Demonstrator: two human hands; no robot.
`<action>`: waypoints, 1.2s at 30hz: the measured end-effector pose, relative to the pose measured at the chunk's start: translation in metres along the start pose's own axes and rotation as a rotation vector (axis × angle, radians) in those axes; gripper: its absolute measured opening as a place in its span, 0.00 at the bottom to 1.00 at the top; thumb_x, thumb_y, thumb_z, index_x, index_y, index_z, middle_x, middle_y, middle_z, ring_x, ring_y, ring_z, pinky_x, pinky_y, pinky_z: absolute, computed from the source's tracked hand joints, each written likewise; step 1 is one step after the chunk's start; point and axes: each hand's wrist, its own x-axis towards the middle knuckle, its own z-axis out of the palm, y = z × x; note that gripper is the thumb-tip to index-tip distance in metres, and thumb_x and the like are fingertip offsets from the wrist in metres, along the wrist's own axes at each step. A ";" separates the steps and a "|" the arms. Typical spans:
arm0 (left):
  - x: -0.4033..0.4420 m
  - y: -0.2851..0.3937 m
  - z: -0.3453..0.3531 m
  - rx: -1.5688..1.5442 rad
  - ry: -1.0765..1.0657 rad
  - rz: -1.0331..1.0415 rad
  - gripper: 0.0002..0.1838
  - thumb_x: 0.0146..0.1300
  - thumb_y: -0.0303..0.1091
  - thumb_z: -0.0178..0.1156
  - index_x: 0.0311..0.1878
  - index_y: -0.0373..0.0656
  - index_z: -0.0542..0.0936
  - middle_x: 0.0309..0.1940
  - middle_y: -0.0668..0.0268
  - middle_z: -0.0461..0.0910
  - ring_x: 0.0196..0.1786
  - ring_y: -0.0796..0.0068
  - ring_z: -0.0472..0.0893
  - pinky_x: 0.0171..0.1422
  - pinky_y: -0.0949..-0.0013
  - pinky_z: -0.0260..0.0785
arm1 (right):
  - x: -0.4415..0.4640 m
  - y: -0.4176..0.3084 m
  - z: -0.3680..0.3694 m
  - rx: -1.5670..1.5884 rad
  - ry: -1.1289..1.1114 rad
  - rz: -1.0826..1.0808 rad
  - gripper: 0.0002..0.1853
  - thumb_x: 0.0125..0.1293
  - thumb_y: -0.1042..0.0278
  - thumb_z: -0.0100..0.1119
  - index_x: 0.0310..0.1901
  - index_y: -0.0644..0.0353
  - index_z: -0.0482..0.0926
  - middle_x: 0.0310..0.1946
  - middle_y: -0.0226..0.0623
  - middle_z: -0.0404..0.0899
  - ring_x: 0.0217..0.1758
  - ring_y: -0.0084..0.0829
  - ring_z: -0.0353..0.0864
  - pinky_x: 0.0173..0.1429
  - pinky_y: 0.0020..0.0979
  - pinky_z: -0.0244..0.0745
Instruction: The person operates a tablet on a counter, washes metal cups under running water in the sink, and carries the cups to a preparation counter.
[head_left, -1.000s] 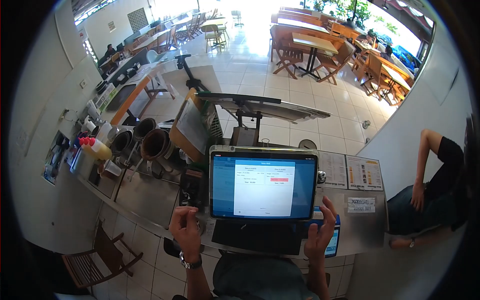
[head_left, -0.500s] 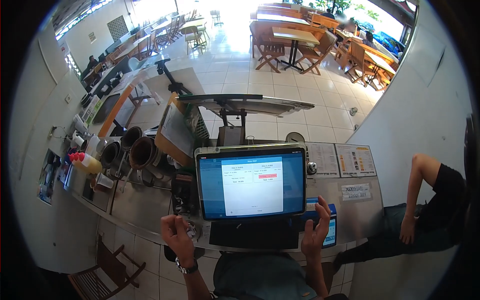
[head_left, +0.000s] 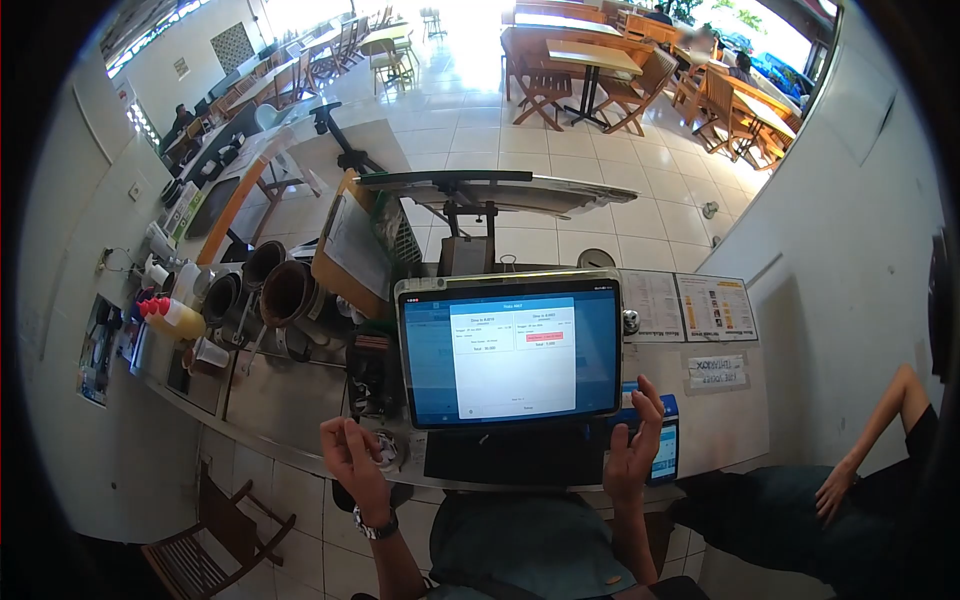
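Note:
A tablet (head_left: 515,400) stands tilted on the counter in front of me, its lit screen showing a white pop-up with two columns of text and a red bar. My left hand (head_left: 355,460) is raised at the tablet's lower left, fingers loosely bent with nothing visible in them; a watch is on that wrist. Close by it lies a small shiny round object (head_left: 386,450). At the tablet's lower right, my right hand (head_left: 632,455) is held up, thumb and fingers apart, holding nothing. Just beside it is a blue handheld device (head_left: 664,450) with a lit screen, partly hidden.
Printed menus (head_left: 715,308) and a taped paper sign (head_left: 717,371) are on the counter's right. Dark round containers (head_left: 287,293), yellow bottles with red caps (head_left: 178,318) and a clipboard (head_left: 350,250) stand left. A person in dark clothes (head_left: 840,485) sits at right. A wooden chair (head_left: 225,530) is lower left.
The view has shifted slightly, and the tablet sits a little higher and further right. The person at right has leaned or moved lower. My hands keep nearly the same pose.

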 end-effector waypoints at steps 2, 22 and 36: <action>0.000 0.000 0.002 -0.011 -0.003 -0.005 0.06 0.76 0.32 0.48 0.40 0.42 0.68 0.20 0.72 0.68 0.21 0.88 0.64 0.22 0.81 0.56 | 0.000 0.000 -0.001 -0.017 -0.002 0.000 0.21 0.74 0.58 0.47 0.62 0.62 0.66 0.67 0.55 0.64 0.73 0.50 0.61 0.74 0.50 0.56; -0.005 0.009 0.006 -0.052 -0.122 -0.024 0.01 0.69 0.27 0.44 0.40 0.43 0.64 0.25 0.68 0.68 0.25 0.82 0.67 0.30 0.76 0.64 | 0.078 -0.039 0.016 -0.572 -0.302 -0.306 0.24 0.73 0.41 0.45 0.63 0.40 0.74 0.77 0.50 0.48 0.81 0.55 0.36 0.75 0.69 0.20; 0.006 0.016 0.034 0.195 -0.508 -0.027 0.23 0.70 0.29 0.49 0.65 0.41 0.58 0.64 0.51 0.62 0.66 0.60 0.67 0.65 0.56 0.63 | 0.019 0.003 -0.010 -0.016 -0.195 0.019 0.27 0.75 0.52 0.46 0.67 0.62 0.63 0.72 0.57 0.57 0.75 0.54 0.57 0.75 0.50 0.54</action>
